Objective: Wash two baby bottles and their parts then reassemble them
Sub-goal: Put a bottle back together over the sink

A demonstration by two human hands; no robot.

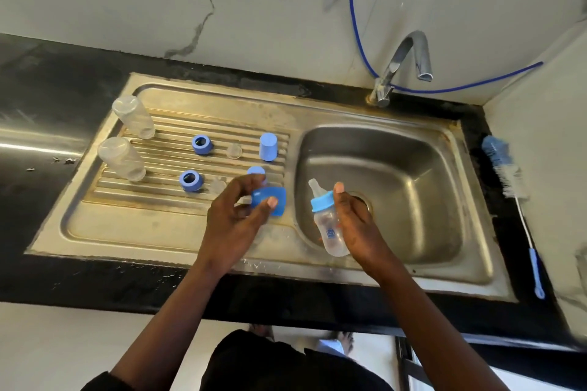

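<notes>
Bottle [328, 225], clear plastic with blue collar and translucent teat, is gripped in the right hand [355, 222] at frame centre over the steel basin [413, 187]; long axis near upright, teat tilted toward upper left. Left hand [236, 216], just beside it, pinches a smooth blue cap [270, 200] over the ribbed drainboard [165, 162]

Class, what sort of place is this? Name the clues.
Most likely a home kitchen: a steel sink with draining board, a tap by a marble-look wall, and a dark countertop.
</notes>
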